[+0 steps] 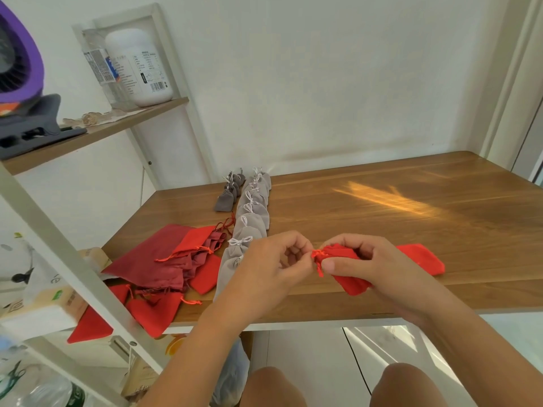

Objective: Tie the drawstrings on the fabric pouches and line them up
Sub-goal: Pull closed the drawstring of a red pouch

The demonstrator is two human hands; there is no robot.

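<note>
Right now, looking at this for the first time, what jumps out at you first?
The bright red pouch at front centre, held in the right hand while the left hand pinches its drawstring. Behind them, a row of tied grey pouches runs back across the table, with a heap of red pouches to its left.

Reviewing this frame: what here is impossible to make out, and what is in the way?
All in the head view:
1. Whether the drawstring of the red pouch is knotted: the left hand pinches it, the right hand holds the pouch, and fingers cover it.
2. Near end of the grey pouch row: behind the left forearm.
3. Pouch count in the red pile: overlapping, crossed by the shelf post.
4. White jar label: too small.
</note>
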